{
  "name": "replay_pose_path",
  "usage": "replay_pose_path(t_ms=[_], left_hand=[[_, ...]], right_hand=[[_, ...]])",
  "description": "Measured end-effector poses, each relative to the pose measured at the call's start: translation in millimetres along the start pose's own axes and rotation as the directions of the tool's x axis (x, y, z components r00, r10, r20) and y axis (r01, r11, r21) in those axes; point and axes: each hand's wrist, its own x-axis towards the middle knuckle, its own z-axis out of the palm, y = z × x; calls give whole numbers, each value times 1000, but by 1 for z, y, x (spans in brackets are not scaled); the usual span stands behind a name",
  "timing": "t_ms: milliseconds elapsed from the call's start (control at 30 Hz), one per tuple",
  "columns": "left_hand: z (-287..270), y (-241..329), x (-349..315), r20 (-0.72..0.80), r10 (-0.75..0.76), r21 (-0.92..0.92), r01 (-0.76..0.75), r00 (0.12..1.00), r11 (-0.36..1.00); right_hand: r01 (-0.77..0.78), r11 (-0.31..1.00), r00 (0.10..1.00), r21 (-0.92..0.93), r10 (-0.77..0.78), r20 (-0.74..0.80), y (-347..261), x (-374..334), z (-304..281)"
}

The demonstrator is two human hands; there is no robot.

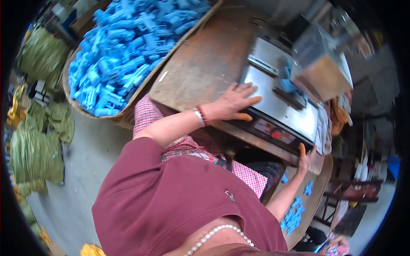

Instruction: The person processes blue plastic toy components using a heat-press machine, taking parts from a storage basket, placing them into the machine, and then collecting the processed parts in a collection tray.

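Observation:
My left hand [234, 102] is open, fingers spread, at the front left edge of a bench machine [267, 91] with a flat silvery top. Orange covers sit on its thumb and a finger. By the machine's front right corner is my right hand [306, 160], fingers apart, with an orange cover on one; I cannot tell whether it touches the casing. Neither hand holds anything. A red knob [276, 134] is on the dark front panel between them. Blue plastic pieces [288, 81] sit in a dark fixture on the top, partly hidden by a clear box-shaped cover [318, 64].
A large woven basket [160, 59] heaped with blue toy-pistol-shaped pieces [128, 51] stands left of the wooden table [192, 64]. More blue pieces [294, 215] lie on a board [318, 187] at my right. Green sacks [36, 149] line the floor at left.

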Motion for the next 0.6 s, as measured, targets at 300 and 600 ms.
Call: replay_pose_path(t_ms=[300, 600], left_hand=[[-137, -245, -125, -338, -497, 785, 531, 799, 320], [-192, -266, -133, -214, -407, 697, 431, 888, 574]], right_hand=[[40, 997, 983, 63, -28, -179, 7, -34, -10], [218, 964, 905, -153, -258, -339, -92, -26, 24]])
